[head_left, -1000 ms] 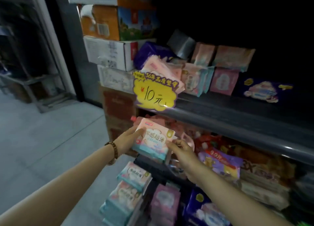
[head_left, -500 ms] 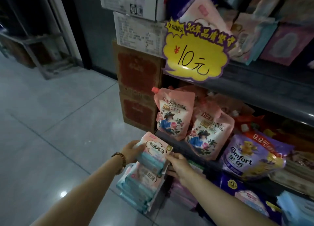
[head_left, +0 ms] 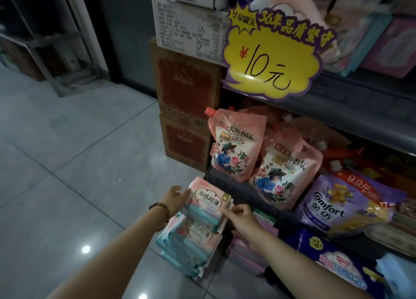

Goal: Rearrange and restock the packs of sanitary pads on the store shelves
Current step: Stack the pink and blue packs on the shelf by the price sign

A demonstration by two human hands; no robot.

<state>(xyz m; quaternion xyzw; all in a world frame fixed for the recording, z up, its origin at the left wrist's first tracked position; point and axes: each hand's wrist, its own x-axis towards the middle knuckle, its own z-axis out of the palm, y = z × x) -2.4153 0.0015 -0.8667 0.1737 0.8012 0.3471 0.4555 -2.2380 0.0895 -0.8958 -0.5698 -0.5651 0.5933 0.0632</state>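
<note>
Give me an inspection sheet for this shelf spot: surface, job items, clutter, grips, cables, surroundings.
Surface: dark store shelves, stocked on several levels, above a grey tiled floor.
Job's things: top pad pack sits over a stack of matching pad packs at the low left end. I cannot tell whether they touch.
Clutter: two pink pouches, a purple bag, a yellow price sign reading 10.
Grips: left hand touches the top pack's left edge, fingers fairly straight; right hand pinches its right edge.
Cables: nothing seen.
Surroundings: stacked cardboard boxes left of the shelves; a metal rack further back.
</note>
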